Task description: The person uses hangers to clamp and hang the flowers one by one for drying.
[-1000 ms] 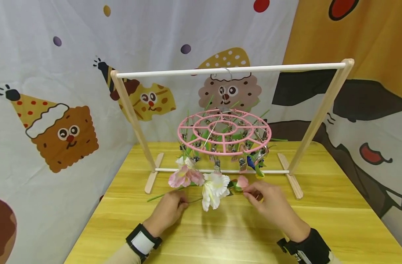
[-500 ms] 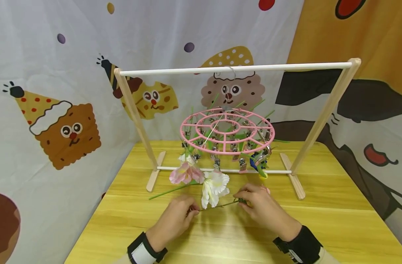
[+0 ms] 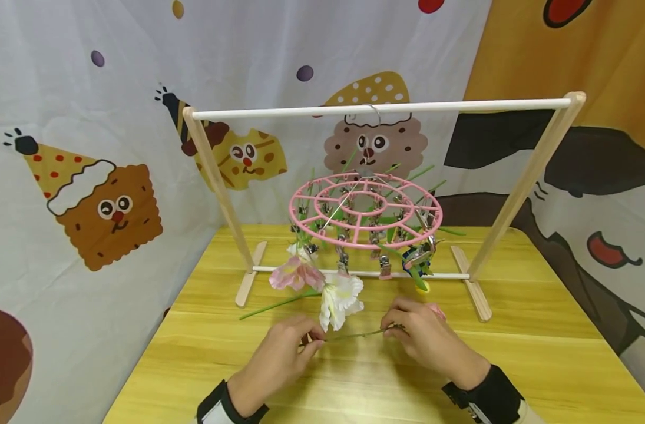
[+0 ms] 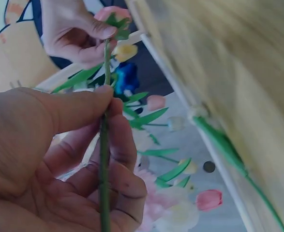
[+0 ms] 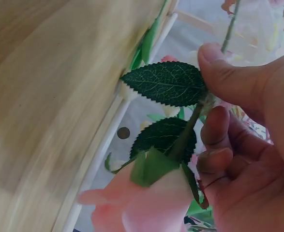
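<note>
A pink artificial rose is stretched sideways between both hands, low over the front of the table. My left hand [image 3: 284,353] pinches its thin green stem [image 4: 104,166] between thumb and fingers. Nearer the bloom, my right hand [image 3: 428,335] pinches the stem at the base of the serrated leaves [image 5: 166,83]. The pale pink rose bloom [image 5: 146,205] points right, mostly hidden behind the right hand in the head view. Just beyond the hands, a white flower [image 3: 339,300] and a pink flower [image 3: 295,274] hang from the round pink clip hanger [image 3: 356,245].
The clip hanger hooks onto the white top bar [image 3: 301,111] of a wooden stand. A free metal clip [image 3: 384,267] dangles at the hanger's front, with blue and yellow flowers to its right. Behind the left hand, a green stem [image 3: 280,306] lies over the table [image 3: 195,353].
The right hand has gone from beside the bloom to the stem below it, bringing the rose nearer and rightward. My left hand has shifted slightly right and nearer. The hanger has turned a little.
</note>
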Action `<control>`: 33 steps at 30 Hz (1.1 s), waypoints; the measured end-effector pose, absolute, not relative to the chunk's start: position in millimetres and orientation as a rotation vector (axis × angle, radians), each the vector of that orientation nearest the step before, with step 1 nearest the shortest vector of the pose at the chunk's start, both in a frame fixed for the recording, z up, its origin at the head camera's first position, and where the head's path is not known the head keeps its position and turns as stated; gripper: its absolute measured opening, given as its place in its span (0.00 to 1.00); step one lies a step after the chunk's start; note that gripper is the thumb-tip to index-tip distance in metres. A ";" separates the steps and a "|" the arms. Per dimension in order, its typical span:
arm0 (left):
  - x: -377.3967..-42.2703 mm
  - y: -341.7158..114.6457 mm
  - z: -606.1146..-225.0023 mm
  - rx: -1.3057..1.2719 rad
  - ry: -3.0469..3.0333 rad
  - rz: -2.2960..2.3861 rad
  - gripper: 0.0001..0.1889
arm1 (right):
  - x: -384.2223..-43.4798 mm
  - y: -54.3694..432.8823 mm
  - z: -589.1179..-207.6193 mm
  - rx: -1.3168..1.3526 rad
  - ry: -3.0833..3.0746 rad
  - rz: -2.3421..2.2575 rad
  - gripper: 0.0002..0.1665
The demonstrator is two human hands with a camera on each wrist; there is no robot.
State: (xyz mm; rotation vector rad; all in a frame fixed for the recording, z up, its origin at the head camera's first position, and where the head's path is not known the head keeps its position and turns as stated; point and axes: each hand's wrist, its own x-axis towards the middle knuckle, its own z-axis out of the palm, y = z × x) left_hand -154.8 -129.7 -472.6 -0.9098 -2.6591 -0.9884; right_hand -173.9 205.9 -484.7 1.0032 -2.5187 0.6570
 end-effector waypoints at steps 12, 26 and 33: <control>-157.9 -160.9 -426.9 -0.844 -2.514 -1.091 0.08 | -176.3 205.1 -470.1 0.977 -2.408 0.669 0.21; -170.3 -143.3 -428.9 -0.809 -2.097 -1.754 0.15 | -167.1 188.1 -453.5 0.881 -2.377 0.959 0.15; -172.7 -117.4 -422.8 -0.845 -2.020 -1.847 0.09 | -167.1 172.1 -445.0 0.915 -2.328 1.005 0.14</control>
